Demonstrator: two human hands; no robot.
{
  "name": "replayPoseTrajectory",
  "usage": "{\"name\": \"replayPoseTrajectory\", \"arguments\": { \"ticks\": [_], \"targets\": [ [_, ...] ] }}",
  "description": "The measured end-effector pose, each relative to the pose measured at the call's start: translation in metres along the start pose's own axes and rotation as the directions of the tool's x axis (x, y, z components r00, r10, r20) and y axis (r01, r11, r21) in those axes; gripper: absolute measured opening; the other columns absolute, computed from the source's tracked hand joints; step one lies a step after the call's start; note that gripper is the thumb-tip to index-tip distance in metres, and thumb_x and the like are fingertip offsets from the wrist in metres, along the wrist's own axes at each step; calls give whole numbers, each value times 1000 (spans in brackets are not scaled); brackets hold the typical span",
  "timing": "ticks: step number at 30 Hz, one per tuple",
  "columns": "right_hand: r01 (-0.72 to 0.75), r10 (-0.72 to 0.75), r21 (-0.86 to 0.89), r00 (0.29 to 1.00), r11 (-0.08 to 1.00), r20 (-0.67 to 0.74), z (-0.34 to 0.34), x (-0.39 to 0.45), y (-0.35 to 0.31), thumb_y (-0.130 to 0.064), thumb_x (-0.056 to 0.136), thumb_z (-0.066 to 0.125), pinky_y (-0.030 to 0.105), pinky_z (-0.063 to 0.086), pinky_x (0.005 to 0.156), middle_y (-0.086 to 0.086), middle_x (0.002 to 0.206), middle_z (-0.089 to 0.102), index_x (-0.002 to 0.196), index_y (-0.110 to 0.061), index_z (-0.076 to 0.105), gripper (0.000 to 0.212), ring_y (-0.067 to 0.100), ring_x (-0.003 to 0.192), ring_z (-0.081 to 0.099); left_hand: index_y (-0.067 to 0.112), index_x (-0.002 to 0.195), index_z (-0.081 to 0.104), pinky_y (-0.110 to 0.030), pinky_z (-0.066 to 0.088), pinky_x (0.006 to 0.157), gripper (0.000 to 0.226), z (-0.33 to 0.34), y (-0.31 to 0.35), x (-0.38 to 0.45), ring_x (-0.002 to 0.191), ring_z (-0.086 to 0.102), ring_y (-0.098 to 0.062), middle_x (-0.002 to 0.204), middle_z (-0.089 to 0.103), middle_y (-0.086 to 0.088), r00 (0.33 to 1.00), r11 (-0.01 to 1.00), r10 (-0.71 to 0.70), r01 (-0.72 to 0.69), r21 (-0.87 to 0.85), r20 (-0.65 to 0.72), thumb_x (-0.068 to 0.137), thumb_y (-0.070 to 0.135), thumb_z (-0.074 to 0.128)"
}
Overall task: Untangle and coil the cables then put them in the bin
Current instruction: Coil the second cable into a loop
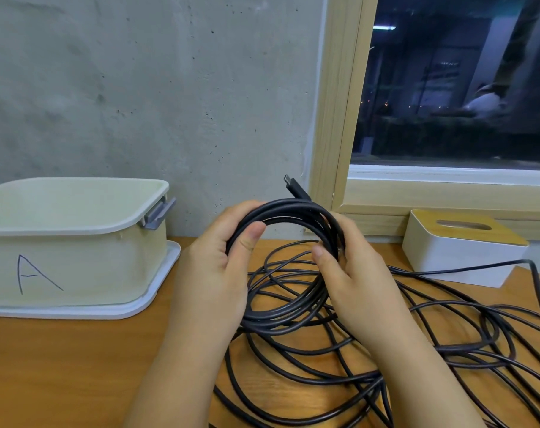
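A coil of black cable (pixel 288 208) is held upright above the wooden table, between both hands. My left hand (pixel 214 273) grips its left side, thumb inside the loop. My right hand (pixel 352 273) grips its right side, thumb pressed on the strands. A plug end (pixel 293 186) sticks up from the top of the coil. Loose tangled black cable (pixel 370 344) spreads over the table under and to the right of my hands. The cream bin (pixel 77 242), marked "A", stands at the left on its white lid.
A white tissue box with a wooden top (pixel 460 248) sits at the right by the window sill, with one cable strand running along its front. A concrete wall rises behind the table (pixel 77 366). Bare wood shows in front of the bin.
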State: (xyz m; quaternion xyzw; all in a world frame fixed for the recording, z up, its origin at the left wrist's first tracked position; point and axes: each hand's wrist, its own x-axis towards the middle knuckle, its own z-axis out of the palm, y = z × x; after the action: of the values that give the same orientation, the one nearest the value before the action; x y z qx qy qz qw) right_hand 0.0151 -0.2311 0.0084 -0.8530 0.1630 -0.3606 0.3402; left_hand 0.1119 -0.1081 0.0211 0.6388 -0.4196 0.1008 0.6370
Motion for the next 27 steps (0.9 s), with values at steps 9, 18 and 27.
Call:
{"name": "replayPoseTrajectory", "arguments": {
  "ticks": [9, 18, 27],
  "targets": [
    [-12, 5, -212, 999, 977, -34, -3, -2, 8, -37, 98, 36, 20, 36, 53, -10, 67, 54, 120, -42, 39, 23, 3, 64, 53, 52, 95, 51, -15, 42, 60, 21, 0, -4, -1, 68, 55, 12, 83, 57, 39, 982, 985, -105, 81, 152, 160, 79, 55, 38],
    [74, -20, -392, 990, 917, 141, -3, -3, -10, -35, 99, 37, 31, 45, 71, -10, 87, 57, 117, -33, 41, 19, 10, 83, 55, 35, 89, 65, -18, 45, 58, 53, -7, -1, 1, 58, 62, -7, 76, 66, 12, 968, 966, -231, 217, 140, 94, 70, 73, 32],
    [97, -29, -336, 979, 937, 202, 0, -2, -11, -34, 99, 38, 25, 45, 73, -17, 88, 52, 119, -37, 42, 21, 3, 85, 52, 25, 80, 66, -11, 41, 45, 25, 1, 6, -1, 40, 53, -2, 50, 62, 12, 944, 944, -323, 326, -45, 61, 93, 37, 47]
  ]
}}
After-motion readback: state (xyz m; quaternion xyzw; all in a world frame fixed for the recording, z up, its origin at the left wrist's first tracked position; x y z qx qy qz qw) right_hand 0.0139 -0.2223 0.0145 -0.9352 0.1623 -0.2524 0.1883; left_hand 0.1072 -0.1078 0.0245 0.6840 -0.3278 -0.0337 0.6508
